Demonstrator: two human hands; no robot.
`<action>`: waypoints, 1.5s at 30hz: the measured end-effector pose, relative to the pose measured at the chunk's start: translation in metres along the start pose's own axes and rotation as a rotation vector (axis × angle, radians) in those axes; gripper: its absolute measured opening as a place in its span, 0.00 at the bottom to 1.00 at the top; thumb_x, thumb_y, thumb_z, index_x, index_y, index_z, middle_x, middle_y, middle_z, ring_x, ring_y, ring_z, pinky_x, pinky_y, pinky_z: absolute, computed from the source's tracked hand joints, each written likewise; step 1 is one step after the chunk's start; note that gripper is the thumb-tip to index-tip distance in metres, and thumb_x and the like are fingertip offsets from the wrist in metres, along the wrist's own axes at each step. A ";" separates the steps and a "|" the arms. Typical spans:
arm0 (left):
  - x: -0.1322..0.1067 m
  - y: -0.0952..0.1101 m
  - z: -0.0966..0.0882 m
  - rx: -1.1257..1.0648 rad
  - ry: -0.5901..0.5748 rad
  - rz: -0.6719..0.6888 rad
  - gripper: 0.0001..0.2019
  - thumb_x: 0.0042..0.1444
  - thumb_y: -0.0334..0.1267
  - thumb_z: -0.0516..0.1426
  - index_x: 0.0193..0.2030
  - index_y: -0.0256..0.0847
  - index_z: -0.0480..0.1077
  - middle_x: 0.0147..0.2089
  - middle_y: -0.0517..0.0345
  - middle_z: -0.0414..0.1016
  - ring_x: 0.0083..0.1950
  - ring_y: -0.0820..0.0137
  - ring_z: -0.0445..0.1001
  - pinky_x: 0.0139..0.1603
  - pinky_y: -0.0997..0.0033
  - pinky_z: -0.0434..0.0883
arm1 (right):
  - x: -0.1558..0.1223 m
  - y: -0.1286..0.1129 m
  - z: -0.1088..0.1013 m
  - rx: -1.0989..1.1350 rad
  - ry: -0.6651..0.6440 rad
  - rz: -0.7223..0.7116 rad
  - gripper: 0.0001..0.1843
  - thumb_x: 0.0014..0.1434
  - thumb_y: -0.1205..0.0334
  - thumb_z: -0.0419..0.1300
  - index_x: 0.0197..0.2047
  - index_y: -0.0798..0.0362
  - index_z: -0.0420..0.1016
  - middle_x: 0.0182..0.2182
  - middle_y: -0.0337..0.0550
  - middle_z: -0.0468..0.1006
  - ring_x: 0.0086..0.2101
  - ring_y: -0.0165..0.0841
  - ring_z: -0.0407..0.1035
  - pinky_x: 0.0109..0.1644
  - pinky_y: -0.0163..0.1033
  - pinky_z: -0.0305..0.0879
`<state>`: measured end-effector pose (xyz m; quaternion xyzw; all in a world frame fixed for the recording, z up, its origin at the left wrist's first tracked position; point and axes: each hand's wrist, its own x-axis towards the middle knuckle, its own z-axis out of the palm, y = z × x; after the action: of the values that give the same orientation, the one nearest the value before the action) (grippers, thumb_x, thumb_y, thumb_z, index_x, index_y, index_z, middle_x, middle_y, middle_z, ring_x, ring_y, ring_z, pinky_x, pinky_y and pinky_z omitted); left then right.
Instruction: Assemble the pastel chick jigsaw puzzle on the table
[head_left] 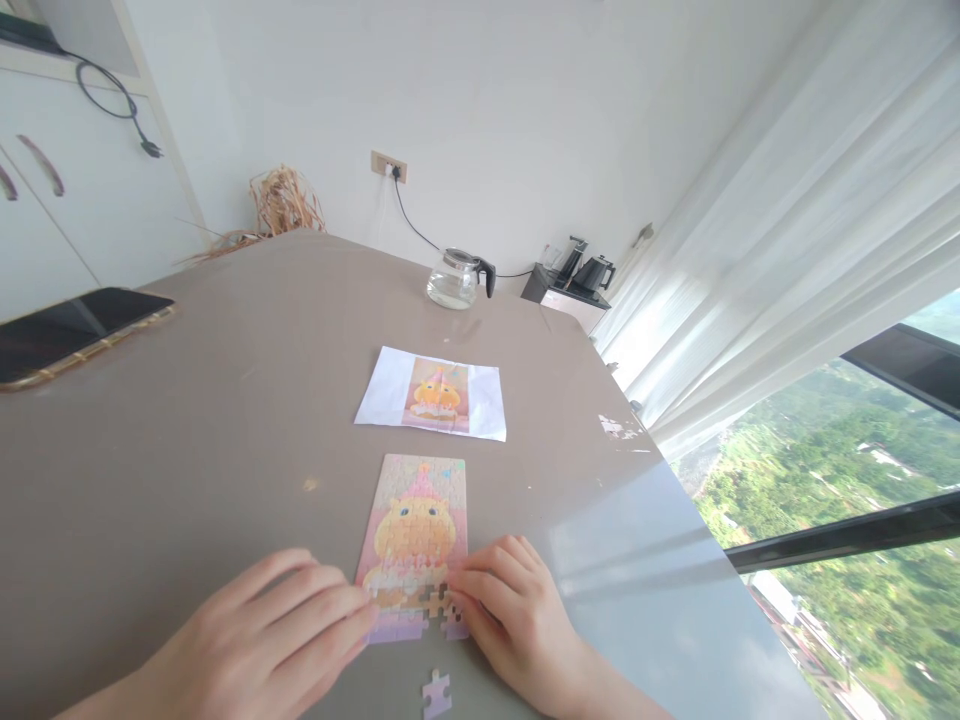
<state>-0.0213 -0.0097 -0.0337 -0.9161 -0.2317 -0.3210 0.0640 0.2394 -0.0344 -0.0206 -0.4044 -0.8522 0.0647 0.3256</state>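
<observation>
A nearly whole jigsaw puzzle of an orange cartoon animal in a pink party hat lies on the grey-brown table. My left hand rests flat at the puzzle's lower left edge, fingers stretched out. At the lower right corner, my right hand has its fingers curled, the tips pressing a puzzle piece near a small gap. One loose lilac piece sits on the table below the puzzle, between my hands.
A printed reference picture on white paper lies beyond the puzzle. Farther back stand a glass kettle and a small tea set. A dark tablet lies at the left edge. Curtains and a window are on the right.
</observation>
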 end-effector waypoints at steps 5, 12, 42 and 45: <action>0.006 -0.017 0.000 -0.069 -0.061 -0.085 0.13 0.67 0.30 0.47 0.47 0.44 0.72 0.45 0.62 0.76 0.46 0.67 0.70 0.51 0.59 0.59 | 0.006 0.002 0.001 -0.045 -0.015 -0.010 0.09 0.64 0.71 0.53 0.46 0.55 0.72 0.39 0.46 0.78 0.37 0.34 0.69 0.40 0.39 0.66; 0.001 -0.018 0.004 -0.045 -0.163 -0.071 0.15 0.60 0.42 0.57 0.53 0.44 0.69 0.51 0.61 0.75 0.51 0.62 0.68 0.56 0.56 0.55 | 0.006 0.005 0.005 -0.133 -0.079 -0.060 0.10 0.65 0.69 0.52 0.47 0.56 0.72 0.43 0.48 0.77 0.41 0.36 0.68 0.43 0.41 0.66; -0.005 -0.010 0.006 -0.083 -0.175 -0.087 0.15 0.64 0.43 0.52 0.53 0.40 0.69 0.50 0.55 0.74 0.48 0.61 0.68 0.56 0.55 0.55 | 0.004 -0.005 0.004 -0.173 -0.116 -0.065 0.13 0.64 0.68 0.51 0.49 0.60 0.71 0.42 0.52 0.76 0.38 0.38 0.67 0.40 0.43 0.67; -0.007 -0.008 0.006 -0.026 -0.144 -0.063 0.15 0.63 0.42 0.53 0.53 0.40 0.70 0.49 0.56 0.75 0.47 0.62 0.69 0.56 0.56 0.56 | 0.004 -0.004 0.002 -0.182 -0.095 -0.094 0.13 0.64 0.69 0.51 0.49 0.60 0.71 0.41 0.52 0.77 0.37 0.38 0.68 0.40 0.42 0.67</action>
<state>-0.0264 -0.0032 -0.0430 -0.9298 -0.2604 -0.2589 0.0251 0.2331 -0.0336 -0.0187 -0.3883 -0.8871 -0.0089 0.2494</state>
